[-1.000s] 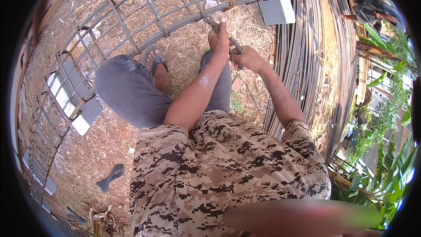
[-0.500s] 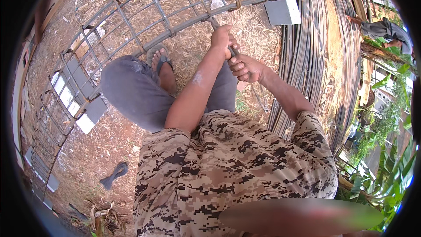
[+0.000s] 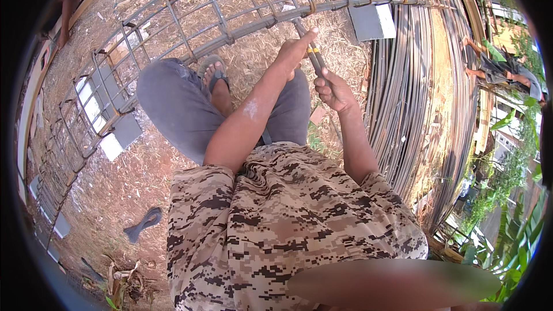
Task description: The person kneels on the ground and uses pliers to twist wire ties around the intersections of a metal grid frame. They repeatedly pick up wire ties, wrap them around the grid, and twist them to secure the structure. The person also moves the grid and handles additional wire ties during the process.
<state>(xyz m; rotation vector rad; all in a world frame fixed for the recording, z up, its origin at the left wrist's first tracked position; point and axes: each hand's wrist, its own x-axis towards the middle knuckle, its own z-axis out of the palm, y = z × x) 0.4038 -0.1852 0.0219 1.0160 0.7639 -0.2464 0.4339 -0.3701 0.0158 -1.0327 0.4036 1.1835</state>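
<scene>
My right hand (image 3: 335, 91) is closed around the dark handles of a pair of pincers (image 3: 316, 59) with yellow bands. Its metal head points away from me, close to the near bar of a rebar cage (image 3: 262, 25); I cannot make out whether the jaws touch a wire. Beside and partly over the pincers is my left hand (image 3: 294, 55), open, one digit stretched out across the tool. The rest of its fingers are mostly hidden. The cage curves across the far side and down the left.
Long dark rods (image 3: 397, 98) lie stacked at the right. Grey-and-white blocks (image 3: 374, 22) sit under the cage. A dark wire bundle (image 3: 143, 224) rests on straw-strewn ground at lower left. Another person (image 3: 510, 72) is at the far right; another person's arm (image 3: 66, 14) shows upper left.
My left hand has loosened from the pincers and opened, exposing the handles. My right hand has moved slightly right, still holding them. The person at far right has shifted.
</scene>
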